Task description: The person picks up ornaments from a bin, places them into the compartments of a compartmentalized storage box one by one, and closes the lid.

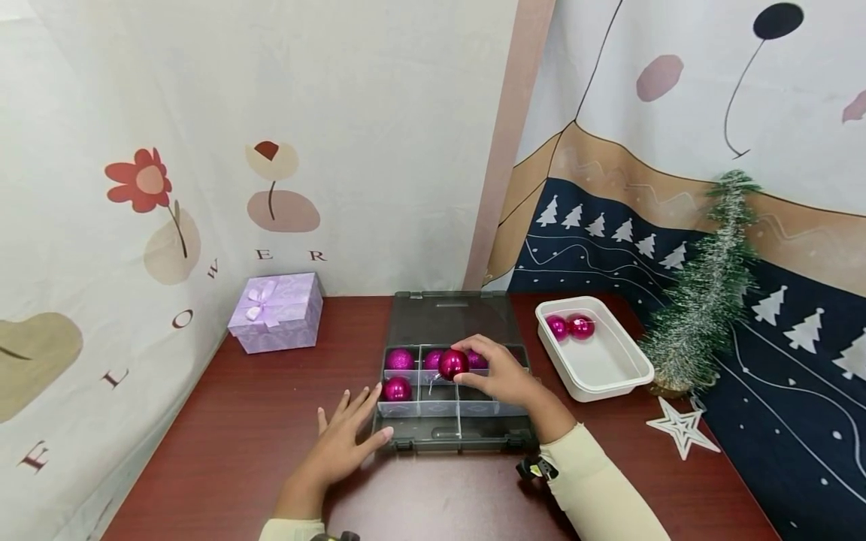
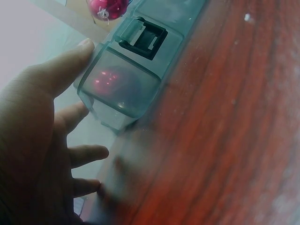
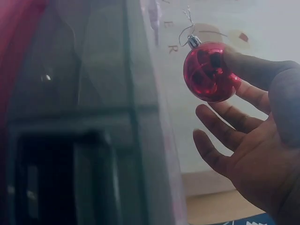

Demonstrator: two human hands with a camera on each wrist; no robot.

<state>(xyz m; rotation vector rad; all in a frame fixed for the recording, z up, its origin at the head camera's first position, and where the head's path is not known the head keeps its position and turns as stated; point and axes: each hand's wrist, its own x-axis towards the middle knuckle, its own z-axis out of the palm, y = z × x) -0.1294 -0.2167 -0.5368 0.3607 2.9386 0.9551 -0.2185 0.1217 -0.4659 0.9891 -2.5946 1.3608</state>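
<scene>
My right hand [image 1: 497, 370] pinches a shiny magenta Christmas bauble [image 1: 453, 364] between thumb and fingers, above the divided plastic box [image 1: 419, 409]. In the right wrist view the bauble's silver cap and wire hook [image 3: 193, 41] show. Three glittery baubles [image 1: 400, 359] sit in the box's back row, partly covered by the held one and my fingers. A shiny bauble [image 1: 397, 389] lies in the front-left compartment. My left hand [image 1: 341, 443] rests at the box's left front corner, fingers spread; in the left wrist view its thumb [image 2: 70, 65] lies against the clear wall.
The box's dark lid [image 1: 446, 315] lies open behind it. To the right, a white tub [image 1: 602, 368] holds two shiny baubles [image 1: 580, 326]. Farther right stand a small tinsel tree [image 1: 710, 300] and a white star [image 1: 683, 428]. A lilac gift box [image 1: 287, 323] sits back left.
</scene>
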